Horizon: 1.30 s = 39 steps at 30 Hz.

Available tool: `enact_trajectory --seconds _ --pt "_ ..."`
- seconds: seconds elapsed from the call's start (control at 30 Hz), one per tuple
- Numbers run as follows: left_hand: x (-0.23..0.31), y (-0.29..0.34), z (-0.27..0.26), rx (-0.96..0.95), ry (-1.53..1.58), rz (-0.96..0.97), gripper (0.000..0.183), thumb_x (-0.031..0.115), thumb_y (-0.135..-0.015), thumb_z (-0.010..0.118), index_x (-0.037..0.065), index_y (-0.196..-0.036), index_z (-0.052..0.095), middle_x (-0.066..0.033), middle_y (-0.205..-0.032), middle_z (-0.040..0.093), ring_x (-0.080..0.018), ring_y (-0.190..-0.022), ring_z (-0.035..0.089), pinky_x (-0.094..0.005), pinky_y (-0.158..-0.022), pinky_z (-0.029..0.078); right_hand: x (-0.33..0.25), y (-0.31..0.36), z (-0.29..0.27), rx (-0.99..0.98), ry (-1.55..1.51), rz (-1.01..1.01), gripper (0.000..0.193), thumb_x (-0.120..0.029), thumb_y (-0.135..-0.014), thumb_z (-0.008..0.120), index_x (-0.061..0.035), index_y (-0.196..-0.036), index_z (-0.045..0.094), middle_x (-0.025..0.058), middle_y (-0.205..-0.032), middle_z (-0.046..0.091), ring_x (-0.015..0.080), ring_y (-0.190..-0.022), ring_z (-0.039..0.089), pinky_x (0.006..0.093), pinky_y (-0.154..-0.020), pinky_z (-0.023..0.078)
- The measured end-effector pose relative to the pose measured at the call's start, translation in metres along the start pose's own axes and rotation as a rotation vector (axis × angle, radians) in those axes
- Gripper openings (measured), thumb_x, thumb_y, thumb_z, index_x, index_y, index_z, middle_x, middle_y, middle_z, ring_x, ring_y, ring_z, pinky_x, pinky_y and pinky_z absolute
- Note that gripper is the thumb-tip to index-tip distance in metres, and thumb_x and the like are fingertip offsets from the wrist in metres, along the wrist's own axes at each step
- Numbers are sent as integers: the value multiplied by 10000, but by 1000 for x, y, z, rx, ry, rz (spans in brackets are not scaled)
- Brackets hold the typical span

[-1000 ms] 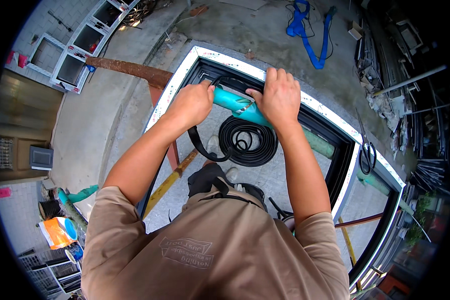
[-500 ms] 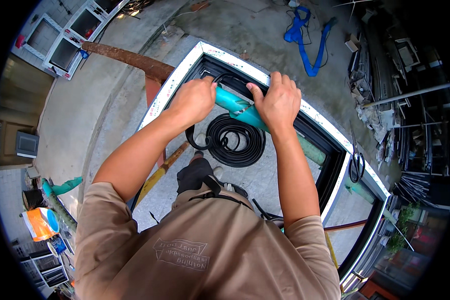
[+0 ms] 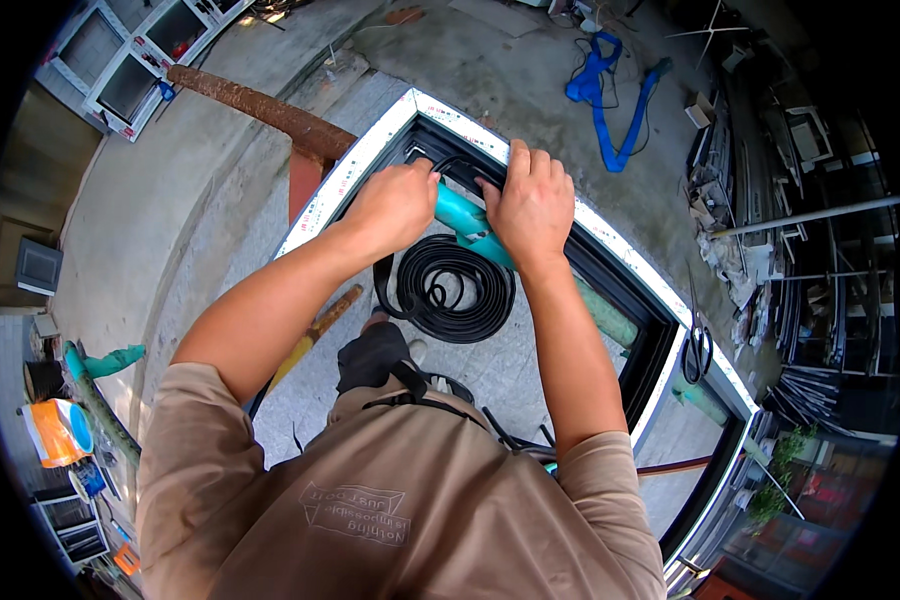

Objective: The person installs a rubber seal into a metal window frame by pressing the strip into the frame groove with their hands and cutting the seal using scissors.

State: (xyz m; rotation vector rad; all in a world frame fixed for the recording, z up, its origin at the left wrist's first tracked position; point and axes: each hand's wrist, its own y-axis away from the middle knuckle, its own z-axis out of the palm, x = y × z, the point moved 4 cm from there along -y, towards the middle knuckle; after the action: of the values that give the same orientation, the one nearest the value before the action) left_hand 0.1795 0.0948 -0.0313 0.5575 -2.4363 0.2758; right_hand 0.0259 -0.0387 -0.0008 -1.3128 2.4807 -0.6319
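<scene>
A large window frame (image 3: 348, 178), white outside with black inner channels, lies before me. My left hand (image 3: 395, 207) is closed around a black rubber sealing strip (image 3: 383, 280) at the frame's far left corner; its fingertips are partly hidden. A length of strip bends from there toward my right hand (image 3: 532, 210). That hand grips the far bar, fingers over its white outer face and thumb on the inner side by the strip. Below the frame, the strip's coil (image 3: 473, 325) lies on the ground. A green-wrapped pole (image 3: 458, 212) passes under the far bar.
Black-handled scissors (image 3: 698, 352) rest on the frame's crossbar at right. A rusty beam (image 3: 260, 108) reaches the frame from the left. On the ground beyond lies a blue strap (image 3: 600, 95). Scrap profiles (image 3: 820, 395) and debris line the right side; an orange-and-blue bucket (image 3: 58, 432) stands left.
Both hands remain at the far bar. My right hand has shifted slightly left along it, nearer my left hand. The whole view has also shifted a little.
</scene>
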Motion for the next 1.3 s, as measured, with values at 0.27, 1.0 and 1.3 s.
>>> enact_trajectory --seconds 0.27,1.0,1.3 --pt "1 -3 0 45 51 -5 349 257 -1178 516 -46 -1110 675 -347 -918 740 -582 -928 719 -679 -864 535 0 -4 2 -28 13 1 704 -402 -818 971 -43 -1352 686 145 -1128 723 367 -1051 709 484 -915 553" --pt "-9 -22 10 120 89 -70 392 268 -1187 491 -40 -1066 702 -343 -975 760 -575 -957 727 -661 -897 554 -29 -35 19 -101 45 -23 572 -469 -841 951 -56 -1103 653 157 -1044 723 366 -1019 732 493 -888 576" --pt "-5 -31 17 151 65 -131 384 252 -1184 501 -56 -1071 702 -346 -931 765 -561 -940 755 -644 -884 591 -26 -38 20 -94 9 13 560 -473 -821 963 -66 -1068 667 153 -1013 750 367 -975 754 499 -854 588"
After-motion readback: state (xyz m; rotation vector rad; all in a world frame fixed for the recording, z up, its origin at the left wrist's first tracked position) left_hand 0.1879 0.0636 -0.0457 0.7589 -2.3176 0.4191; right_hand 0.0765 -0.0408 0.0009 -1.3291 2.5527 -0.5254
